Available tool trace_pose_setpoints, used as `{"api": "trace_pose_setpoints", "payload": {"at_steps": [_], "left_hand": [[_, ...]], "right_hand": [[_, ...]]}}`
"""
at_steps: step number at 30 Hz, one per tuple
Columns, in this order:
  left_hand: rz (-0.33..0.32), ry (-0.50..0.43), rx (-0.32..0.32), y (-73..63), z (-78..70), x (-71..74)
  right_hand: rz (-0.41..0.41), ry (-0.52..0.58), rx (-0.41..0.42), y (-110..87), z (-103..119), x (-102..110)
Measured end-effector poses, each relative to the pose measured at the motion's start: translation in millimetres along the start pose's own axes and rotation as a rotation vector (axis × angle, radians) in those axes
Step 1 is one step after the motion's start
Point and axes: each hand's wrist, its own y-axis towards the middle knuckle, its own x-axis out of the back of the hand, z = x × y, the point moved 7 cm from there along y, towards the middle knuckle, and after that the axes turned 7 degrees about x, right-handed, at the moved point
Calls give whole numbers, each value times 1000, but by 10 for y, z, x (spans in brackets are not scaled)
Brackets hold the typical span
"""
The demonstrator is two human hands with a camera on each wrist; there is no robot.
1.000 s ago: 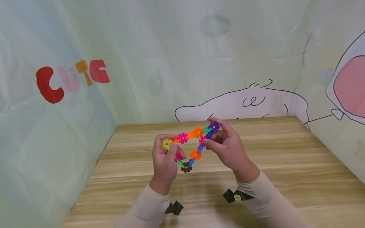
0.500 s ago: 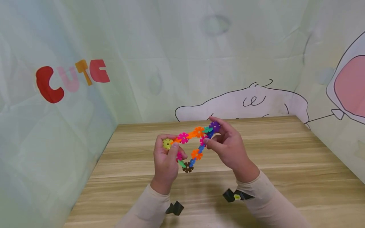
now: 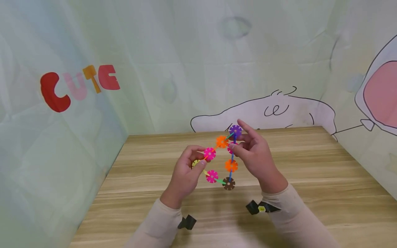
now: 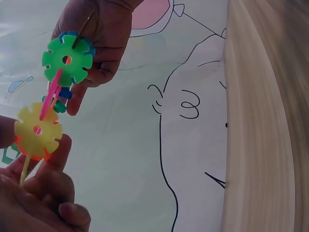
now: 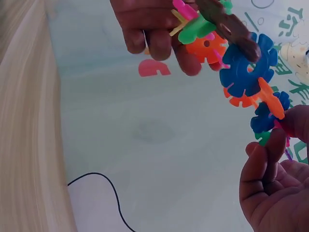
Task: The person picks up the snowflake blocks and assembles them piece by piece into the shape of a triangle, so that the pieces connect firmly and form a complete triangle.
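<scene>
A closed loop of slotted plastic snowflake discs hangs in the air over the table, held between both hands. In the head view its left corner is a yellow disc (image 3: 196,163), pinched by my left hand (image 3: 188,169) between thumb and fingers. Along the right side my right hand (image 3: 257,156) pinches near a pink disc, index finger stretched upward beside the purple disc (image 3: 235,131). The brown disc (image 3: 228,184) forms the bottom corner. Orange discs sit on the upper and right sides. A green disc (image 4: 67,60) and a blue disc (image 5: 247,70) link neighbours in the wrist views.
Below the hands lies a wood-grain table (image 3: 149,199). A pale printed cloth (image 3: 173,69) with cartoon drawings and the word CUTE hangs around its back and sides. Each wrist wears a black strap mount (image 3: 187,222).
My left hand has shifted to the right and the loop has turned, so its discs face the head camera more squarely. My right hand has risen slightly, its index finger straighter.
</scene>
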Motion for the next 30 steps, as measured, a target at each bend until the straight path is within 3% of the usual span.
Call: {"api": "trace_pose_setpoints", "payload": {"at_steps": [4,9,14,18,30], "left_hand": [[55,46,45,14,60,-60],[-15,14,128,36,129,-8],[-89,-23,183,56,172,58],[-97,-39,213,70,218,59],[-22,-94,276,125,378,-2]], "right_hand": [[14,-5,-22,27,-30,15],[84,-129,-36,43,-64,29],[333,-403,8,5,-59,-55],[516,-509,28,-63,-54,-142],[595,-625,-58,-39,-245,-192]]}}
